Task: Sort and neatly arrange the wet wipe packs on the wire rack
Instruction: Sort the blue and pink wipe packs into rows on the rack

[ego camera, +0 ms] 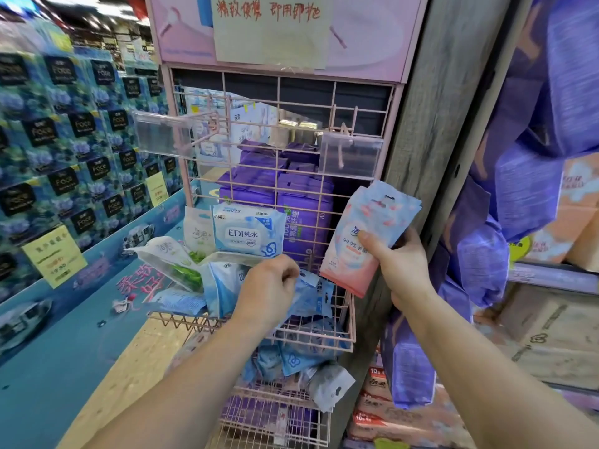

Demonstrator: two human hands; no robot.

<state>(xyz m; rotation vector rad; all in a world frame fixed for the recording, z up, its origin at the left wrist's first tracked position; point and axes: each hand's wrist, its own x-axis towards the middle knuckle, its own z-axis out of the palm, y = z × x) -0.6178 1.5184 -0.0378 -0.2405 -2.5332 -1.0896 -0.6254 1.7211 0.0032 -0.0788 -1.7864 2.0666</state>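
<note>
A pink wire rack [327,124] stands in front of me with a wire basket [348,322] at mid height. My right hand [397,267] grips a pink and blue wipe pack [366,234], upright, to the right of the basket. My left hand [269,286] reaches into the basket and pinches a small blue pack [312,296]. A larger blue EDI pack [248,233] stands upright at the basket's back. Green-leaf packs [171,260] lie tilted at its left. More blue packs [301,354] fill a lower basket.
Two clear label holders [162,134] [350,155] stick out from hooks on the rack. Purple packs [275,186] are stacked behind the grid. A grey wooden post [431,131] stands at the right, with purple bags [525,176] beyond. A blue display wall [64,140] is at the left.
</note>
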